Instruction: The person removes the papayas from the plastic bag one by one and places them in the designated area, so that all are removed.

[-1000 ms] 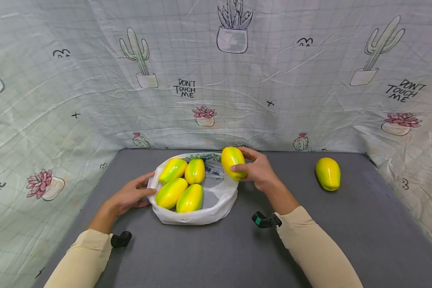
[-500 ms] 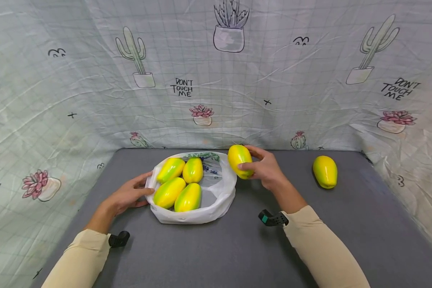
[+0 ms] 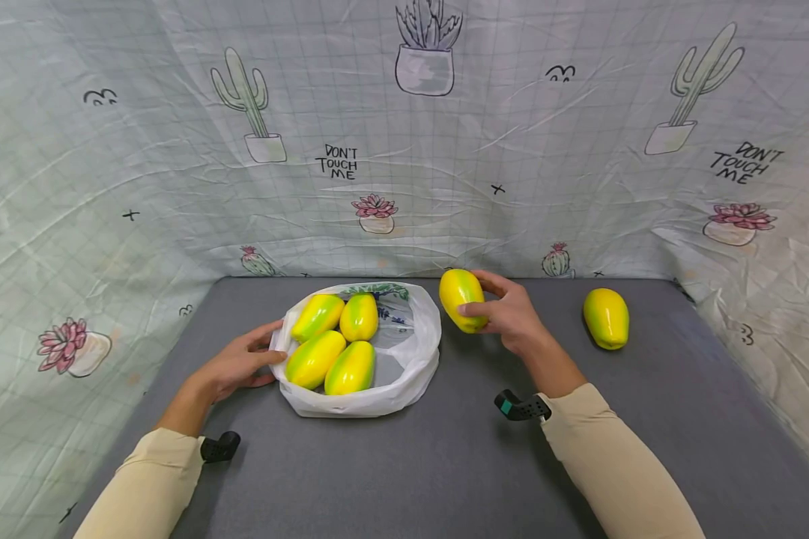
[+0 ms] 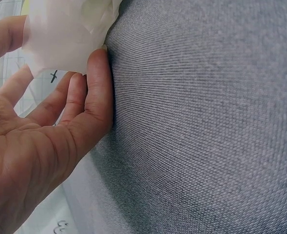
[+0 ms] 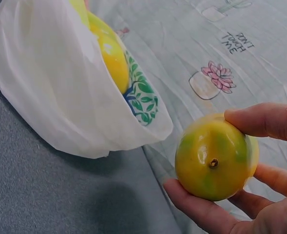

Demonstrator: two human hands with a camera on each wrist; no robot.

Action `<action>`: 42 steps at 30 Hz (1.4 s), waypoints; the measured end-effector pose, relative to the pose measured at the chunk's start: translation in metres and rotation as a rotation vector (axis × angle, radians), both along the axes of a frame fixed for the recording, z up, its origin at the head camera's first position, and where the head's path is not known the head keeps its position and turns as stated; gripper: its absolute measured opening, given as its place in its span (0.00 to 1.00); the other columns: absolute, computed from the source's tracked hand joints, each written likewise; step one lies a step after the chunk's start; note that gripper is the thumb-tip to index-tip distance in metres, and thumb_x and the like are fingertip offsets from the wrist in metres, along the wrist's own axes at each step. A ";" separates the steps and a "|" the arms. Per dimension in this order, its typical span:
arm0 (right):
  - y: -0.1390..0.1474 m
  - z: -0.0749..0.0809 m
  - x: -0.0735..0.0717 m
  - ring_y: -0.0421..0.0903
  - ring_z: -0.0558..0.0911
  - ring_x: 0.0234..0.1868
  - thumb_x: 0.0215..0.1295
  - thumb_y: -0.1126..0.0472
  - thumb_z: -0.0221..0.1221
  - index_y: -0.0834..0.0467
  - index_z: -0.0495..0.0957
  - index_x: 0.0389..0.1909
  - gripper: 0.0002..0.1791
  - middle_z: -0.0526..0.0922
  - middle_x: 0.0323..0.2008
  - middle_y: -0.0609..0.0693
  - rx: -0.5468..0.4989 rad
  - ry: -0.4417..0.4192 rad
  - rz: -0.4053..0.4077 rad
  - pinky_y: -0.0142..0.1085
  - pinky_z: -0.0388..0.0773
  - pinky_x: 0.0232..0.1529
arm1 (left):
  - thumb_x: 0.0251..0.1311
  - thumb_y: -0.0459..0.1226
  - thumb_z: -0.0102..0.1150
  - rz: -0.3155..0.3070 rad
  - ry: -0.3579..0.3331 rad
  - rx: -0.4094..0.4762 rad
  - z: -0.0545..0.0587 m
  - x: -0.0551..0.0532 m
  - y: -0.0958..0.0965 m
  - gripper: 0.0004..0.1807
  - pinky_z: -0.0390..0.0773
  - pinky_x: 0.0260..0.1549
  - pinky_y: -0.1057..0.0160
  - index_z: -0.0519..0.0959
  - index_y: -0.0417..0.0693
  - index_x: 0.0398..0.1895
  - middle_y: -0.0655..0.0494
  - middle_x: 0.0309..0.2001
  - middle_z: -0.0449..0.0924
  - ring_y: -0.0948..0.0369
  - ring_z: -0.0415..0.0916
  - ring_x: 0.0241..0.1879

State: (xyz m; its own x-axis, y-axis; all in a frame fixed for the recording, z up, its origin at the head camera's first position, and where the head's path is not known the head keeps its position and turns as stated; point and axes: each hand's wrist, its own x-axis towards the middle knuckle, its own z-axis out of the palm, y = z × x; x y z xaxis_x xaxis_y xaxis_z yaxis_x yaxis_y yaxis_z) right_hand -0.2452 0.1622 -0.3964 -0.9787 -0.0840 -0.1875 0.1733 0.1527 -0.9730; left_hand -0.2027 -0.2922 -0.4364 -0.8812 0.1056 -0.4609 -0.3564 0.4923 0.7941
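A white plastic bag (image 3: 410, 385) with a rolled-down rim and a green and blue print stands on the table, mouth up. Several yellow-green papayas (image 3: 315, 359) lie in its left half. At the bag's left side, my left hand (image 3: 236, 365) holds the edge, thumb at the rim and fingers outside; the thumb tip is partly hidden by the bag in the left wrist view. Just right of the bag, my right hand (image 3: 512, 313) grips another papaya (image 3: 460, 298) between thumb and fingers, raised above the table. Its stem end (image 5: 214, 163) faces the right wrist camera.
A single papaya (image 3: 607, 318) lies farther right on the grey table (image 3: 377, 479). Behind and along the left side hangs a pale curtain (image 3: 485, 135) with cactus drawings, meeting the table's back edge. Each wrist wears a black camera mount (image 3: 522, 406).
My right hand has moved right with the papaya, from over the bag's right rim to beside it. The left hand stays at the bag, and the head view has shifted slightly.
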 end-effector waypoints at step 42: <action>0.048 -0.002 0.005 0.59 0.76 0.64 0.63 0.65 0.71 0.48 0.63 0.80 0.45 0.63 0.80 0.54 0.061 -0.037 -0.046 0.38 0.89 0.43 | 0.74 0.46 0.59 -0.026 -0.005 0.009 -0.005 -0.003 -0.005 0.48 0.86 0.57 0.51 0.41 0.60 0.87 0.34 0.81 0.48 0.43 0.67 0.70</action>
State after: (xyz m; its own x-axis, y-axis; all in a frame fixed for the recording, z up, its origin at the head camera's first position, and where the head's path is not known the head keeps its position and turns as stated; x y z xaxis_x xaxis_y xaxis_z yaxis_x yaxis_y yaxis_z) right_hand -0.2399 0.2097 -0.3987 -0.9735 -0.0265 -0.2273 0.2174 0.2028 -0.9548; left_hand -0.2052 -0.2974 -0.4410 -0.8756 0.1327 -0.4645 -0.3477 0.4942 0.7968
